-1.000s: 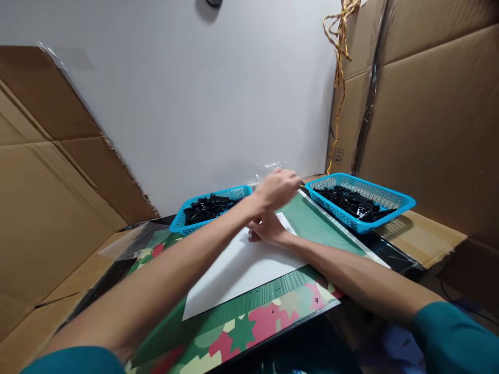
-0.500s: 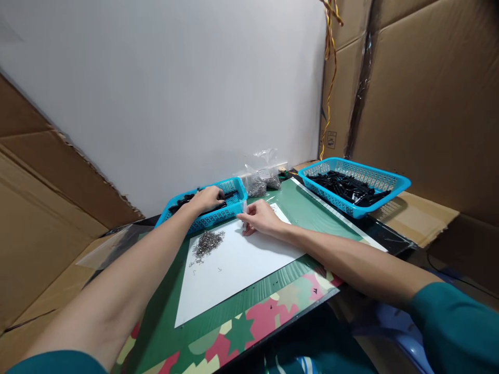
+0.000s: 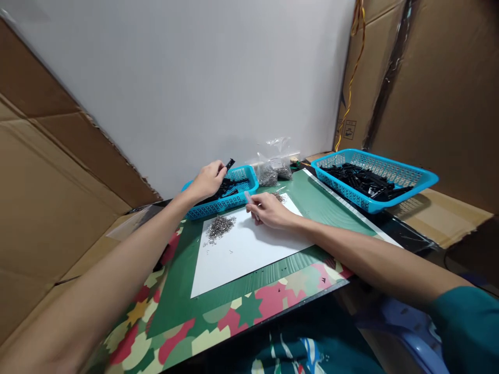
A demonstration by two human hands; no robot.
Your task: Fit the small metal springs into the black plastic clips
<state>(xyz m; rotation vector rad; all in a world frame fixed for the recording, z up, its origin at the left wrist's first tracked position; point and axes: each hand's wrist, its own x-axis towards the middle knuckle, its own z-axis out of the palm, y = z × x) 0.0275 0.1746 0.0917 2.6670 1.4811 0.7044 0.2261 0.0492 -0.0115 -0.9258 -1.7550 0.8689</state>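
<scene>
My left hand (image 3: pixel 210 179) is closed on a slim black plastic part (image 3: pixel 230 163), one end of which sticks out past the fingertips. It hovers over a blue basket (image 3: pixel 218 210) with more black parts in it. Above the white sheet (image 3: pixel 228 272), my right hand (image 3: pixel 272 210) pinches a short, whitish stick-like tool (image 3: pixel 248 197); its exact kind does not show. On the sheet, left of that hand, lies a heap of tiny metal pieces (image 3: pixel 220 227), with a few strays below it. A second small heap (image 3: pixel 278 197) shows behind my right hand.
At the right stands another blue basket (image 3: pixel 374 205) holding many black parts. Clear bags of small metal pieces (image 3: pixel 268 175) rest against the white wall (image 3: pixel 202 83). Cardboard panels (image 3: pixel 436 93) close in both sides. A green mat (image 3: pixel 312 208) lies beneath the sheet.
My left hand has risen from inside the left basket, bringing up a black plastic part. My right hand still grips the whitish tool, now tilted up. The view has shifted slightly.
</scene>
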